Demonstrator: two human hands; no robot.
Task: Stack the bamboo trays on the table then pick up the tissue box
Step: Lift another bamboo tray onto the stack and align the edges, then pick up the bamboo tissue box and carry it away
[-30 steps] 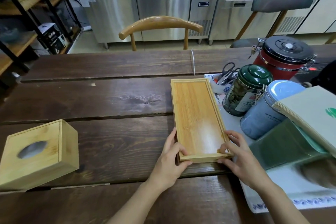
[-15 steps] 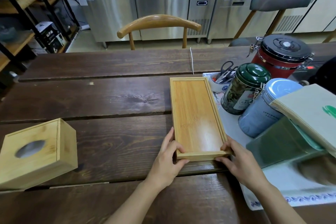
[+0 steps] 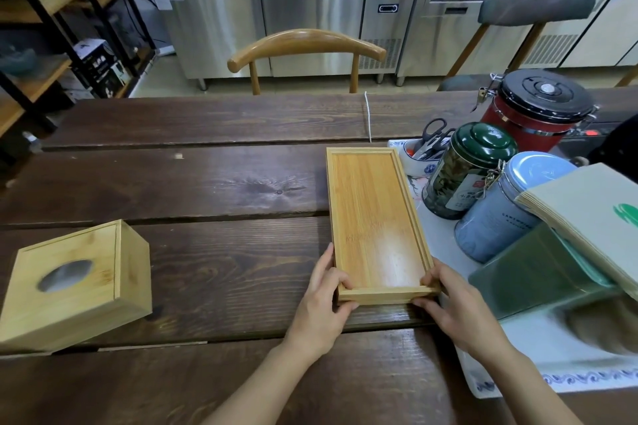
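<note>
Bamboo trays lie stacked lengthwise on the dark wooden table, right of centre; two layers show at the near end. My left hand grips the near left corner of the stack, thumb on the rim. My right hand grips the near right corner the same way. A square bamboo tissue box with an oval opening on top sits at the left, well apart from both hands.
Right of the trays stand a green tin, a blue jar, a red canister, a cup with scissors and a green box under paper sheets, all on a white cloth. A wooden chair stands behind the table.
The tray stack has been nudged slightly away from me and squared up. Both hands keep hold of its near corners. The tissue box has not moved.
</note>
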